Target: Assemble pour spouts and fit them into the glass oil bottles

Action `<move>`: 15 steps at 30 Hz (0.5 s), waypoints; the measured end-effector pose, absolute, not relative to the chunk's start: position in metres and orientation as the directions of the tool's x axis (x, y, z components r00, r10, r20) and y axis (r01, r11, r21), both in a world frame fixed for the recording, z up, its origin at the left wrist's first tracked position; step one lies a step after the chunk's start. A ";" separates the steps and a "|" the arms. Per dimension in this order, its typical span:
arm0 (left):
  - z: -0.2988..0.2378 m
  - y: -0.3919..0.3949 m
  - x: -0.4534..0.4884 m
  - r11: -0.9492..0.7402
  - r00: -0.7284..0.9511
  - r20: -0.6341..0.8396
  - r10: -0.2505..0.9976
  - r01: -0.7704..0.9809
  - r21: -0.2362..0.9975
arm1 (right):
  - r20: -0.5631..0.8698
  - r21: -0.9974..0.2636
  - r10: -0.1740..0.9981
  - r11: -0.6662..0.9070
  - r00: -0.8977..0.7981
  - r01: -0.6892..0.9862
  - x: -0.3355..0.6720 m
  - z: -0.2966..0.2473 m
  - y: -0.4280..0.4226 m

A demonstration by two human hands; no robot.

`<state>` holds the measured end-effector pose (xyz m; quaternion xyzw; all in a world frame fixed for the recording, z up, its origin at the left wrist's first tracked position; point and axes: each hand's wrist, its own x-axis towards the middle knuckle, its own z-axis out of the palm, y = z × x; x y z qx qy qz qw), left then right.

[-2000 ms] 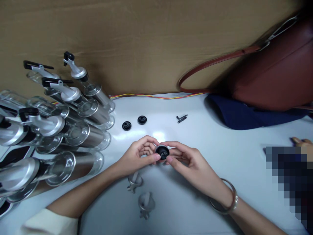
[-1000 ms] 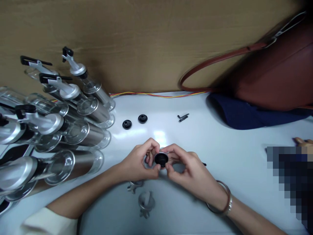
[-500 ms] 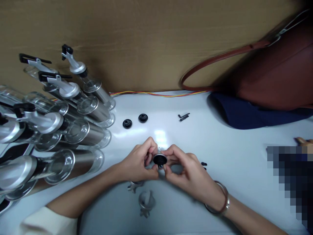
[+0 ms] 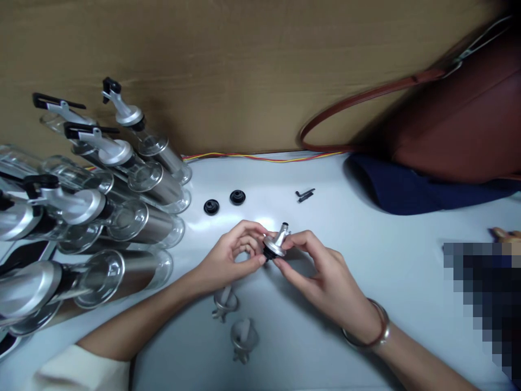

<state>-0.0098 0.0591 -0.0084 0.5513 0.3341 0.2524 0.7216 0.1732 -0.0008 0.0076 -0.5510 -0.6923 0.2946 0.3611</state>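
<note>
1. A single head-worn camera looks forward and down from above the near side of the bench [image 4: 366,260].
2. It faces the brown board [image 4: 244,70] behind the bench, which fills the upper third of the view.
3. It is close: the left hand [image 4: 228,255] and right hand [image 4: 321,271] meet mid-frame on a spout [image 4: 277,243], forearms entering from below.
4. The wide lens takes in bottles [image 4: 101,217] at the left edge and a bag [image 4: 459,125] at the right.

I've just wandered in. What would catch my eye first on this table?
In the middle of the white table, the left hand and right hand pinch a small silver pourer cap between their fingertips. A crowd of glass-and-steel bottles with similar silver tops fills the far left, and a brown leather bag fills the upper right corner.
</note>
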 end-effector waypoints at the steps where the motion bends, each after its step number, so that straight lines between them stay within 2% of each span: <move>1: -0.008 0.059 -0.010 0.261 0.654 -0.202 0.729 0.007 0.965 | 0.173 -0.803 0.975 0.222 -0.139 0.554 0.173 0.007 -0.001; 9: -0.015 0.060 -0.008 0.314 0.627 -0.176 0.759 -0.115 0.943 | 0.184 -0.743 0.968 0.249 -0.169 0.621 0.175 0.005 0.001; 15: -0.016 0.059 -0.007 0.365 0.606 -0.239 0.758 -0.091 0.927 | 0.228 -0.725 0.958 0.285 -0.172 0.627 0.174 0.006 0.000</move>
